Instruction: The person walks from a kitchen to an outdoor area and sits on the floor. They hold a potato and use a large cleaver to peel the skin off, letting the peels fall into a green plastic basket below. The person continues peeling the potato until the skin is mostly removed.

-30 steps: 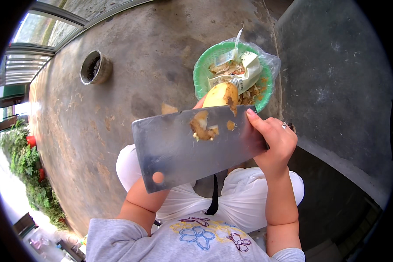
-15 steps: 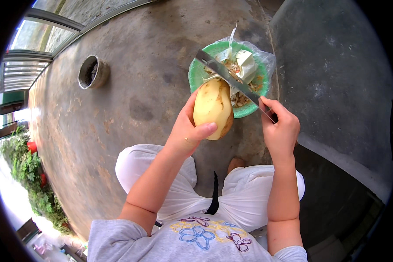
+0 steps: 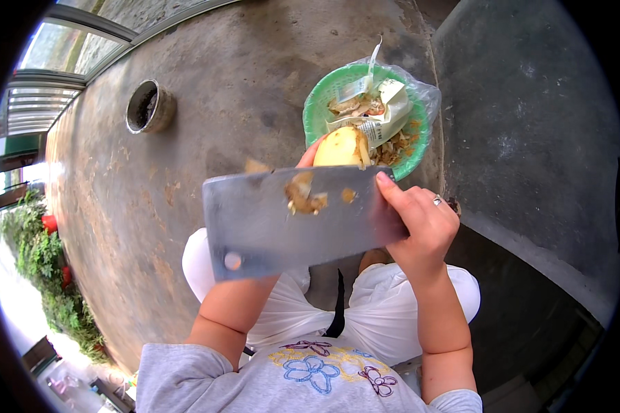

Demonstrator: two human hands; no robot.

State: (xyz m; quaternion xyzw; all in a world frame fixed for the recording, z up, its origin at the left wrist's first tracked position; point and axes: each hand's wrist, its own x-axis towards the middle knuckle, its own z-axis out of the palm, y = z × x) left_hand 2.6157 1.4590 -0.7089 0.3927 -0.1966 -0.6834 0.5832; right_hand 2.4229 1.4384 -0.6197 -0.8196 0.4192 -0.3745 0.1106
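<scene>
A wide cleaver (image 3: 275, 234) with a dark metal blade is turned flat toward me, and my right hand (image 3: 424, 224) is closed round its handle end, the thumb on the blade. Scraps of brown peel (image 3: 303, 196) stick to that face. Behind the blade's upper edge shows the top of a large, mostly peeled potato (image 3: 339, 148), with some brown skin on its right side. My left hand (image 3: 311, 153) holds the potato from the left; the blade hides most of this hand. A blurred peel bit (image 3: 256, 166) is by the blade's upper left edge.
Beyond the potato stands a green basin (image 3: 317, 103) lined with clear plastic, holding peelings and a crumpled white wrapper (image 3: 393, 110). A round metal pot (image 3: 160, 110) with dark contents stands at the far left. A dark wall (image 3: 517, 124) rises on the right.
The cleaver has swung from a slant above the potato to broadside in front of it, covering much of the potato and my left hand. Peel scraps now show on the blade.
</scene>
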